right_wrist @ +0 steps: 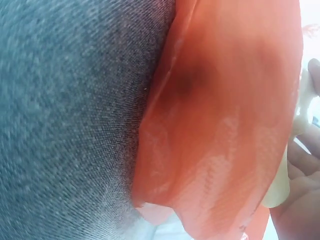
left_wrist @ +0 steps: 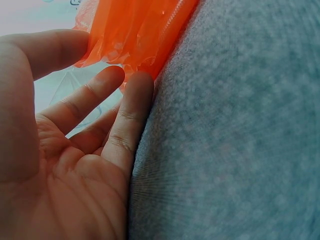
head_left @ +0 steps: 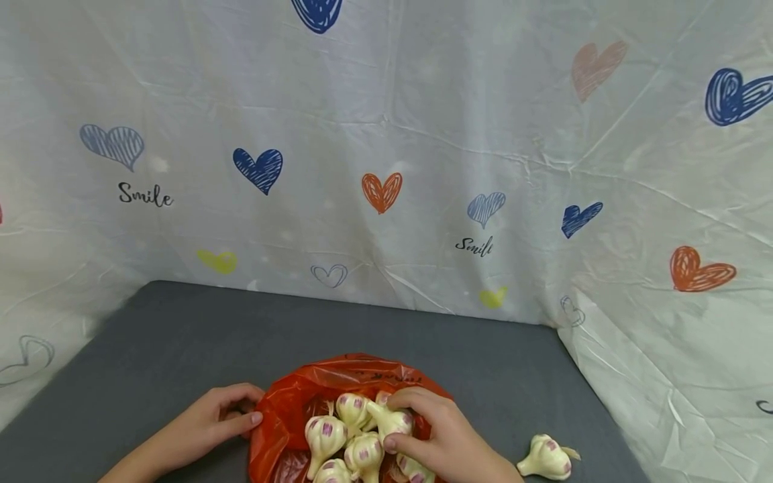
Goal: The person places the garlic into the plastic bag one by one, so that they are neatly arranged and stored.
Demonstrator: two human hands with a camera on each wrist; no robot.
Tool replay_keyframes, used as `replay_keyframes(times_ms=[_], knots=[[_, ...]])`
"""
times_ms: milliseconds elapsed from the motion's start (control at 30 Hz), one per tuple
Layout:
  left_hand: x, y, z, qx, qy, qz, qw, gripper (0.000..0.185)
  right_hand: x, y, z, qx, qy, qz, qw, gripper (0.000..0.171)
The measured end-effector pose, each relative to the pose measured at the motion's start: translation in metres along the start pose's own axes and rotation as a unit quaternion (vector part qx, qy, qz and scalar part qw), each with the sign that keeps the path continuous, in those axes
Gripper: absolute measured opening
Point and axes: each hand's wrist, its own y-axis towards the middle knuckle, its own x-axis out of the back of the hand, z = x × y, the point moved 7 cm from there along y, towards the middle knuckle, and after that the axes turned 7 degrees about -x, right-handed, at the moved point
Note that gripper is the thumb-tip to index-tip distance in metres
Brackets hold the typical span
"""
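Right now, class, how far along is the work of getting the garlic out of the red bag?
Done: one garlic bulb lies on the grey table, outside the red bag. In hand: the right hand grips a bulb in the bag, while the left hand touches the bag's edge. Left: several bulbs sit inside the bag.

Plastic bag (head_left: pixel 290 409): was translucent orange-red.
Garlic bulbs (head_left: pixel 344 436): were creamy white, blotched purple.
Lone bulb (head_left: pixel 546 457), lower right: showed the same cream and purple.
Tabletop (head_left: pixel 181 335): was plain dark grey.
Backdrop sheet (head_left: pixel 423 100): was white, printed with blue, orange and yellow hearts plus black "Smile" lettering.
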Motion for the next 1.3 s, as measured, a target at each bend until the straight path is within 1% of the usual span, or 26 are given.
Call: replay_keyframes(times_ms=[300, 467, 633, 733, 967, 1233, 1300], knots=[[0.001, -0.002, 0.001, 0.017, 0.009, -0.005, 0.9998, 0.026, -0.003, 0.001, -0.001, 0.003, -0.009, 0.001, 1.000, 0.040], [0.001, -0.003, 0.001, 0.021, 0.006, -0.004, 0.9997, 0.026, -0.007, 0.001, -0.005, -0.022, -0.010, 0.020, 1.000, 0.047], [0.000, -0.003, 0.001, 0.020, 0.003, -0.002, 0.9998, 0.026, -0.009, 0.001, -0.005, -0.037, -0.010, 0.033, 0.999, 0.051], [0.001, -0.003, 0.002, 0.021, 0.003, -0.002, 0.9998, 0.026, -0.009, 0.001, -0.003, -0.033, -0.013, 0.030, 0.999, 0.050], [0.002, -0.003, 0.003, 0.021, 0.004, -0.003, 0.9998, 0.026, -0.007, 0.002, 0.004, 0.004, -0.014, 0.012, 1.000, 0.046], [0.002, -0.001, 0.000, 0.016, 0.014, -0.004, 0.9998, 0.025, -0.003, 0.001, 0.005, 0.010, 0.006, 0.006, 1.000, 0.043], [0.001, 0.000, 0.000, 0.014, 0.015, -0.004, 0.9998, 0.026, -0.002, 0.000, 0.004, 0.012, 0.004, 0.003, 1.000, 0.042]])
